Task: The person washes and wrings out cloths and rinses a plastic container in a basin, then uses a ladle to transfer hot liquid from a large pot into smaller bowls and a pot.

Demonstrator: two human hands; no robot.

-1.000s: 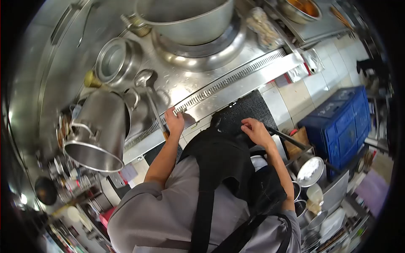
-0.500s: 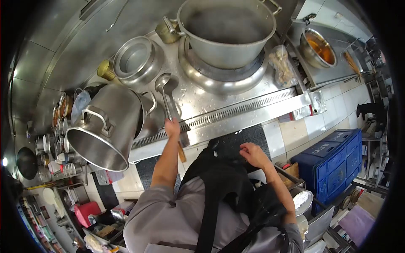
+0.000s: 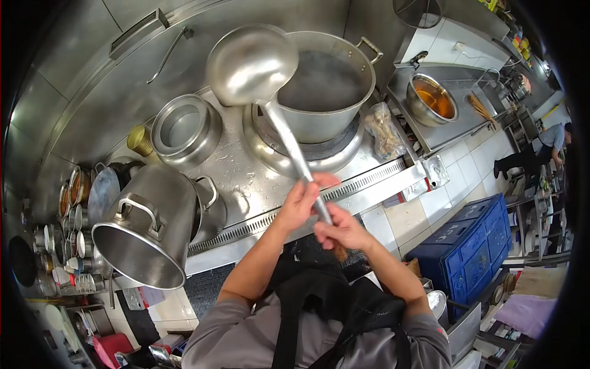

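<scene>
A large metal ladle [image 3: 253,66] is raised over the stove counter, its bowl up and partly in front of the big steaming pot [image 3: 332,80]. My right hand [image 3: 342,226] is closed around the lower handle, just above its wooden end. Higher on the handle, my left hand [image 3: 300,203] touches the shaft, with some fingers spread past it. The pot rests on a round metal burner ring [image 3: 270,147]. To the left on the counter stands a round lidded metal container [image 3: 184,129].
A big metal pot [image 3: 147,215] lies tilted at the left edge. A plastic bag [image 3: 385,132] sits right of the burner. Further right are a bowl of orange liquid [image 3: 432,100], a blue crate [image 3: 461,252] and another person [image 3: 547,147] in the background.
The ladle has been lifted off the counter and is now upright before me. My right hand has come across and closed on its handle, and my left hand has moved right with it.
</scene>
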